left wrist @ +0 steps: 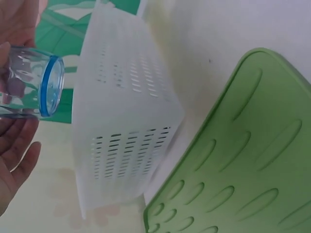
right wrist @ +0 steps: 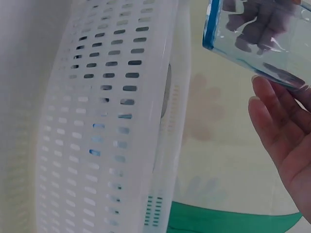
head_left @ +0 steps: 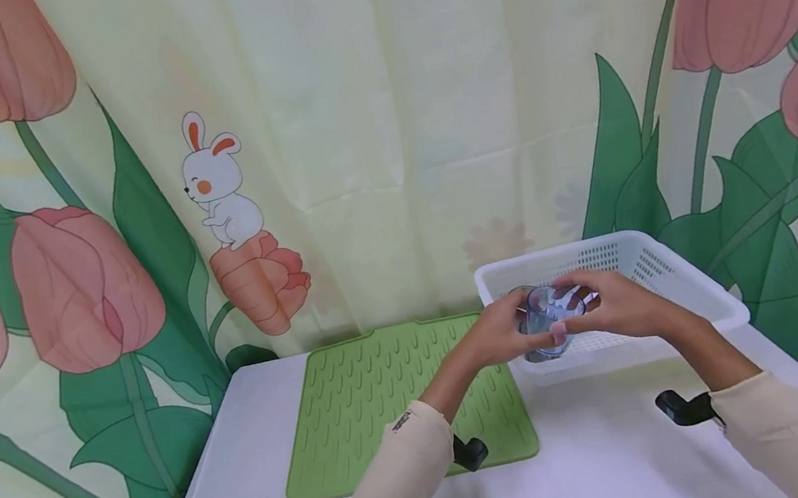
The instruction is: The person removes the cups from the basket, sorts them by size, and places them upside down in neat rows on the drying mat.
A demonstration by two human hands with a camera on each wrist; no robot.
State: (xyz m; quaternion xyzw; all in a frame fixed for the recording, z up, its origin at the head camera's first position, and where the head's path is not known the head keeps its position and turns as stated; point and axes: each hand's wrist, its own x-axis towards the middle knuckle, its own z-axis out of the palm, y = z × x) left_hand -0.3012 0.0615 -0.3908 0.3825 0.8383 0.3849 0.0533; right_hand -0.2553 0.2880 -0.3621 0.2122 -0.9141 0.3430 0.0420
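A clear glass cup [head_left: 553, 314] with a blue band round its lower end is held between both hands over the near left part of a white basket [head_left: 699, 289]. The left hand [head_left: 502, 330] grips it from the left, fingers bent about its side. From the right, the right hand [head_left: 626, 303] holds the same cup with thumb and fingers. In the left wrist view the cup [left wrist: 29, 82] stands clear of the basket's rim [left wrist: 80, 121], its blue-banded end facing down. Fingertips [right wrist: 262, 90] of the right hand lie along the cup's side in the right wrist view.
A green ridged mat [head_left: 406, 416] lies left of the basket on the white table [head_left: 601, 458]. Bits of blue show through the basket's slots [right wrist: 97, 126]. Behind the table hangs a curtain [head_left: 372, 160] printed with tulips and a rabbit.
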